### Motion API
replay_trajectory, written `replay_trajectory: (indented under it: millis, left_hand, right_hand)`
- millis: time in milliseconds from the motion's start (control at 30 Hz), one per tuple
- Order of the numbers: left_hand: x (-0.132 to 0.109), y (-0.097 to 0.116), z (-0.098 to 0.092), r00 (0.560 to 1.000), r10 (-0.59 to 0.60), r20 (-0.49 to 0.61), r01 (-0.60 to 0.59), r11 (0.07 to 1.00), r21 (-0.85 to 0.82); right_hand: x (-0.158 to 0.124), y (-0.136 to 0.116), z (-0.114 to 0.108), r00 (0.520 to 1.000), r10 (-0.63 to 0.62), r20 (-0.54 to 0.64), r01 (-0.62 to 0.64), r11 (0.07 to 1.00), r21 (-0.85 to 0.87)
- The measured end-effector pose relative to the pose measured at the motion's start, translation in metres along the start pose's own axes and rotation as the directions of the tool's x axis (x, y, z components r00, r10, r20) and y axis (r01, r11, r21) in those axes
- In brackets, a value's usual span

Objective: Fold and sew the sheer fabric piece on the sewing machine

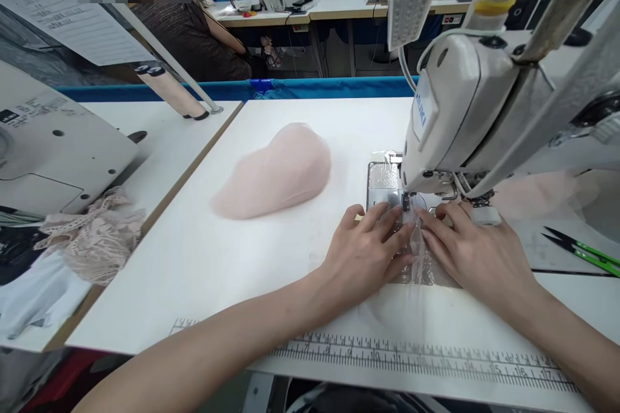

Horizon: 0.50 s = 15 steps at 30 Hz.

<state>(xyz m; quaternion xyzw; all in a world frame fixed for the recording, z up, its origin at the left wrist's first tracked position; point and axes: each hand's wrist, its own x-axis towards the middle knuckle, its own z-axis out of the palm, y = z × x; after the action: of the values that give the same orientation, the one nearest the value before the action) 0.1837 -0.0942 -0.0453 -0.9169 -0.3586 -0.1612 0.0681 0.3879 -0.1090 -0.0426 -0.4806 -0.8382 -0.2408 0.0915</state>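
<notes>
A thin, see-through piece of fabric [420, 257] lies under the needle [405, 204] of a white sewing machine [465, 110]. My left hand [365, 251] rests flat on the fabric's left side, fingers stretched toward the presser foot. My right hand [477, 251] lies flat on its right side, fingertips close to the needle. Both hands press the fabric onto the white table [203, 258]. A heap of pale pink mesh pieces [278, 173] sits to the left of the machine.
Green-handled thread snips [581, 250] lie at the right. A ruler strip [411, 358] runs along the table's front edge. Lace trim [94, 235] and another machine [48, 148] sit on the left table. A person sits at the back left.
</notes>
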Motion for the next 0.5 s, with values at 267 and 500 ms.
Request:
replay_trajectory:
  millis: [267,500]
  left_hand:
    - [0.0032,-0.0038,0.0020,1.000,-0.017,0.023,0.018,1.000,-0.014]
    - [0.0060,-0.0070,0.0034,0.999,0.002,0.035,-0.002,1.000,0.004]
  right_hand:
    - [0.0017,0.0017,0.0005,1.000,0.017,0.016,-0.017,1.000,-0.022]
    - [0.0049,0.0020,0.0065,0.999,0.031,0.021,-0.031,0.999,0.014]
